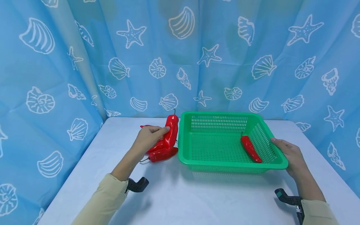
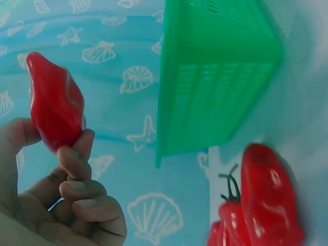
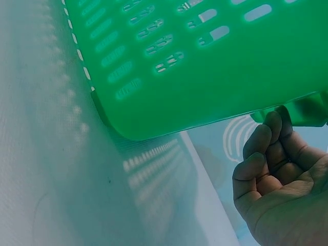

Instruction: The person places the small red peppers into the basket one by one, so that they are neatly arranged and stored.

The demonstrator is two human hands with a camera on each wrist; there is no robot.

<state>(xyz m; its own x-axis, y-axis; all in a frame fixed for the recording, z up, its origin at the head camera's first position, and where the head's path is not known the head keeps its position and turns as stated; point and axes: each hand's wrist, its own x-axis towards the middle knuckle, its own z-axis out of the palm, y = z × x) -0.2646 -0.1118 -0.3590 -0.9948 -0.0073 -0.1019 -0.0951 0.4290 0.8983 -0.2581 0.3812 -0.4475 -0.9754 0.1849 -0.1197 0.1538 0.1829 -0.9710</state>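
Observation:
My left hand (image 1: 147,138) pinches a red chili pepper (image 1: 171,131) between thumb and fingers, just left of a green plastic basket (image 1: 233,165). In the left wrist view this pepper (image 2: 55,105) is raised, its narrow tip pointing up. Below the hand lie several more red peppers (image 1: 162,154) on the table, partly hidden by the hand and the held pepper. My right hand (image 1: 291,155) grips the basket's right rim, thumb over the edge and fingers curled underneath, as the right wrist view shows. Inside the basket, one red pepper (image 1: 251,149) lies near the right wall.
A white-covered table (image 1: 213,197) carries the basket and peppers. Behind it and along its sides hangs a blue curtain (image 1: 157,37) printed with white shells and starfish. Each wrist wears a black camera mount (image 1: 137,185) that juts inward over the table.

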